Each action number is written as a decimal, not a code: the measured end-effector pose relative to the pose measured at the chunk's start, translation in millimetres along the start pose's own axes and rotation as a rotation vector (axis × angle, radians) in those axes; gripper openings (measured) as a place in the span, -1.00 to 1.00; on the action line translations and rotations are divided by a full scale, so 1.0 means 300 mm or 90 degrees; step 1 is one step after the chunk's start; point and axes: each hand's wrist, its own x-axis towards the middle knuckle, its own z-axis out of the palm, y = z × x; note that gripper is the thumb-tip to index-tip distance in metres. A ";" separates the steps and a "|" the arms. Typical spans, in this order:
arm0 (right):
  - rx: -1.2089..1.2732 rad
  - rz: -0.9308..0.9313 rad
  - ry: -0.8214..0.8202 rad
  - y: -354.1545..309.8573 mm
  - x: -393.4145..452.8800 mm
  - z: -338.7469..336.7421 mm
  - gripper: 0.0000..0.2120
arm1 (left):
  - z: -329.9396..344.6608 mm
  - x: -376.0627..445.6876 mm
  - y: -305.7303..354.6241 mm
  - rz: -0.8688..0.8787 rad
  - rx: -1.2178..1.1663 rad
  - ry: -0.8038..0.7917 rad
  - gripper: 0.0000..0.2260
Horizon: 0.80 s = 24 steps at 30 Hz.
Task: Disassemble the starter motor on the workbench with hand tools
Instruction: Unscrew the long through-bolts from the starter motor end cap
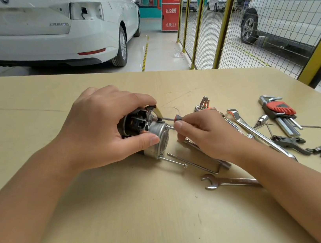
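We are in the step of loosening a small screw at the terminal end of the starter motor [146, 132], which lies on the counter [128, 218]. Our left hand [103, 129] grips its body, fingers curled over the top and thumb pressed on the metal end cap. Our right hand [204, 133] pinches the screwdriver [172, 118] in narrow fingertips, its tip against the terminal. Next, we judge, the tip must stay seated while we turn. One long bolt [174, 161] already sticks out below.
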 end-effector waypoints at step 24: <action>0.016 -0.009 0.052 -0.008 -0.003 -0.010 -0.71 | 0.003 -0.001 -0.004 0.005 0.005 0.000 -0.49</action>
